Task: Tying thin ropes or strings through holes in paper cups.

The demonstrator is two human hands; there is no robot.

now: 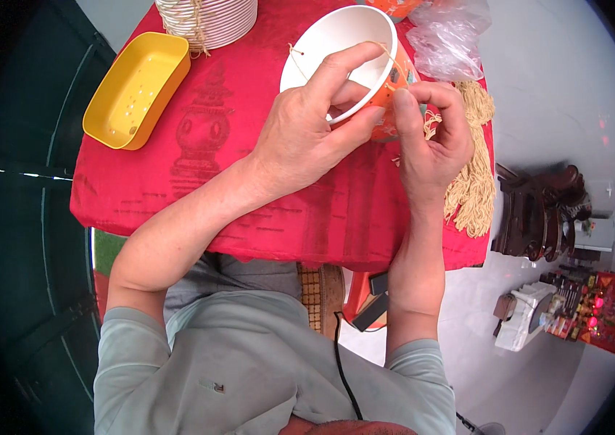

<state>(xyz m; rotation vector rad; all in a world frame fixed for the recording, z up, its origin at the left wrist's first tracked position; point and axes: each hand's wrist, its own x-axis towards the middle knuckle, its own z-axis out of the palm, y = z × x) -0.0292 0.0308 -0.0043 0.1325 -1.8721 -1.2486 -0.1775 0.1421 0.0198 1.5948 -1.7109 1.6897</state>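
An orange patterned paper bucket [308,48] with a white inside lies tilted over the red cloth, its mouth turned toward me. My left hand [306,127] grips its rim, with some fingers inside and the thumb on the outer wall. Thin tan cord [385,49] runs over the rim near my left index finger. A knotted cord end [295,51] sticks out at the opposite side of the rim. My right hand [434,138] pinches the cord against the bucket's outer wall, thumb and index finger together. Loose cord loops hang beside that hand.
A yellow plastic tray [137,90] with small bits in it stands at the left. Behind it is a stack of white bucket rims [209,18]. A tan cord bundle [473,188] and a clear plastic bag [452,43] lie along the right edge of the red tablecloth [141,192].
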